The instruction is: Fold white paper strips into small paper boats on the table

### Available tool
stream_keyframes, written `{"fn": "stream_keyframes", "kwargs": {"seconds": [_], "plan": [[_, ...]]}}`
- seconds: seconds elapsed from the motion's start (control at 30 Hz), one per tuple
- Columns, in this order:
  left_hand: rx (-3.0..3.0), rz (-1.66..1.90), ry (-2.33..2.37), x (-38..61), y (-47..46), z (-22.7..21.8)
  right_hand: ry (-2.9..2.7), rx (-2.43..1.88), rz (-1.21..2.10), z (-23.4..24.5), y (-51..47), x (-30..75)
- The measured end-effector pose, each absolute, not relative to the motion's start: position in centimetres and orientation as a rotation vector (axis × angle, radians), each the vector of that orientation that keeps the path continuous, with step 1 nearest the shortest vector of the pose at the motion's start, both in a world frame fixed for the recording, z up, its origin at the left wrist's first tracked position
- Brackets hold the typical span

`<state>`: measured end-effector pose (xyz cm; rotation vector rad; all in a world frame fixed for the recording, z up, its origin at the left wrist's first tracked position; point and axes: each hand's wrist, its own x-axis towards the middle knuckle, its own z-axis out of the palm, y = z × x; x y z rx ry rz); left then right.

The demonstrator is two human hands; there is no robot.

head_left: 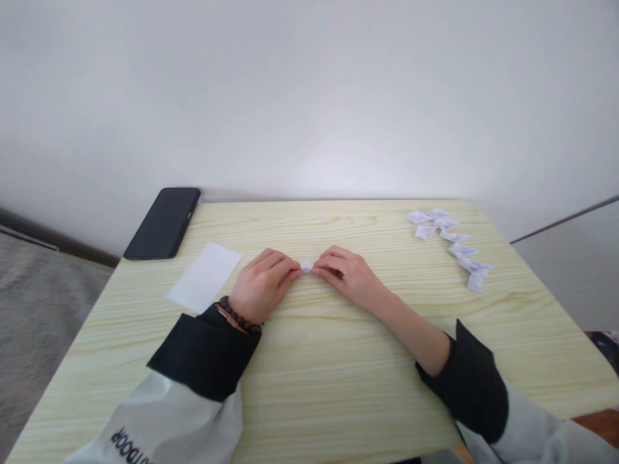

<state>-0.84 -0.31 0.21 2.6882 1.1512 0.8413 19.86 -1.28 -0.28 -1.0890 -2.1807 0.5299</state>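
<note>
My left hand (265,282) and my right hand (345,276) meet at the middle of the pale wooden table (319,386). Both pinch a small folded piece of white paper (306,265) between their fingertips, just above or on the tabletop. The fingers of each hand are curled and pressed together on it. A beaded bracelet (238,317) sits on my left wrist. Dark cuffs with light grey sleeves cover both forearms.
A flat white paper sheet (205,276) lies left of my left hand. A black phone (164,222) rests at the far left corner, partly over the edge. Several small folded white paper pieces (452,241) lie in a line at the far right. A white wall stands behind.
</note>
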Motion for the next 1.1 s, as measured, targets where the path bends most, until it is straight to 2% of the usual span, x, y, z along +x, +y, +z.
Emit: {"fn": "stream_keyframes", "kwargs": {"seconds": [0.4, 0.9, 1.1], "plan": [[2.596, 0.701, 1.136, -0.65, -0.53, 0.52, -2.244, -1.22, 0.449, -0.07, -1.45, 19.39], [2.378, 0.771, 1.247, -0.44, -0.61, 0.14, -2.059, -1.238, 0.524, -0.42, -1.29, 19.48], [2.485, 0.834, 1.193, -0.4, -0.65, 0.07, -2.042, -1.288, 0.527, -0.75, -1.11, 19.36]]}}
